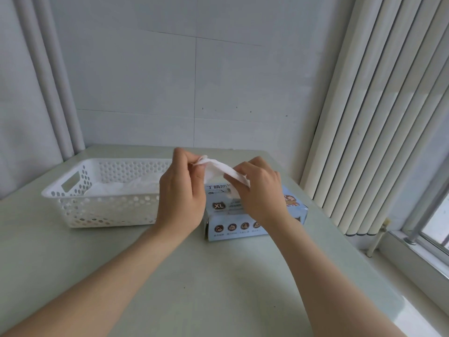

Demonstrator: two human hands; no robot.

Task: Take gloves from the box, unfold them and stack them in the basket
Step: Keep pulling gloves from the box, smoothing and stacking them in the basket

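Both hands are raised above the pale green table [194,276], pinching a folded white glove [220,170] between them: the left hand [181,190] grips its far-left end, the right hand [261,190] its near-right end. Below the right hand sits the blue glove box [226,215], marked XL. Left of it, the white perforated basket [97,210] holds white gloves [121,188].

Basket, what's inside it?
White crumpled gloves lie in the basket. The left hand covers its right end, so anything there can't be seen.
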